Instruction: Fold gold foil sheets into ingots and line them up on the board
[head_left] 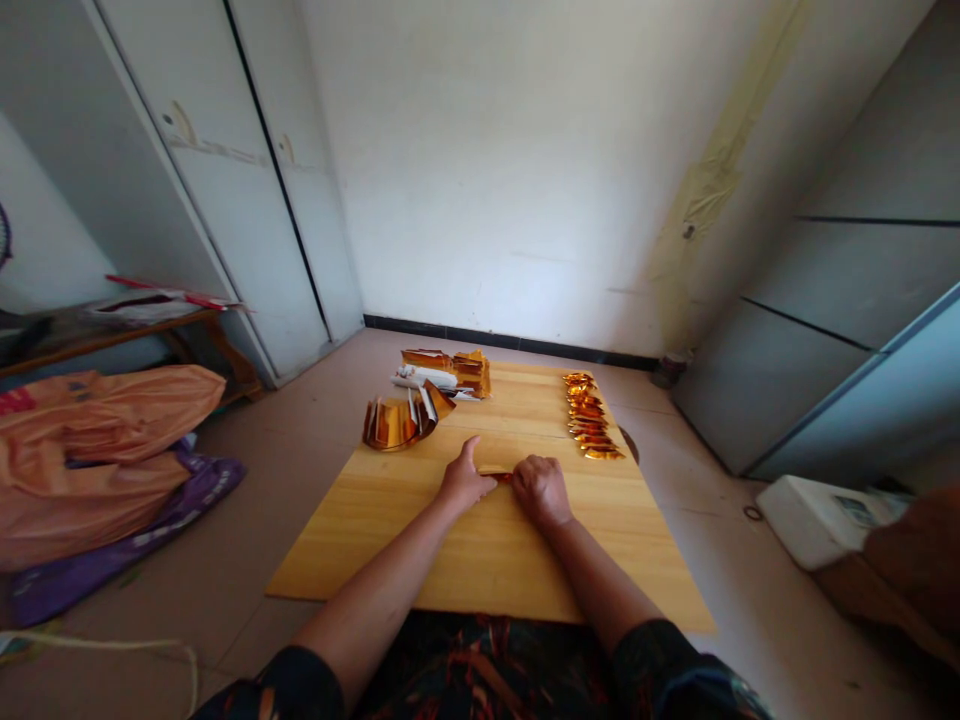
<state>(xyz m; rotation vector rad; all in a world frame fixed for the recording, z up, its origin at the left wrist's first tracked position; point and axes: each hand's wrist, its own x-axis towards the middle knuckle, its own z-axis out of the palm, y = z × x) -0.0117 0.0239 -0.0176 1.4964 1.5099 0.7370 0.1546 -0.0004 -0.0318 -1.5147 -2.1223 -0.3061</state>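
Observation:
A small piece of gold foil paper [496, 472] lies low over the wooden board between my two hands. My left hand [466, 482] has its thumb raised, and its fingers close on the foil's left end. At the right end, my right hand [541, 488] is curled in a fist-like grip on the same foil. Beyond my left hand stands a curved stack of gold foil sheets [394, 424]. To the far right a row of folded gold foil pieces [589, 415] runs along the board's edge.
The wooden board [360, 540] spans the space before me. More gold foil bundles [472, 372] with a white wrapper [424, 378] sit at its far left. An orange cloth-like bag [112, 430] lies on the left; a white foam box [810, 520] stands on the right floor.

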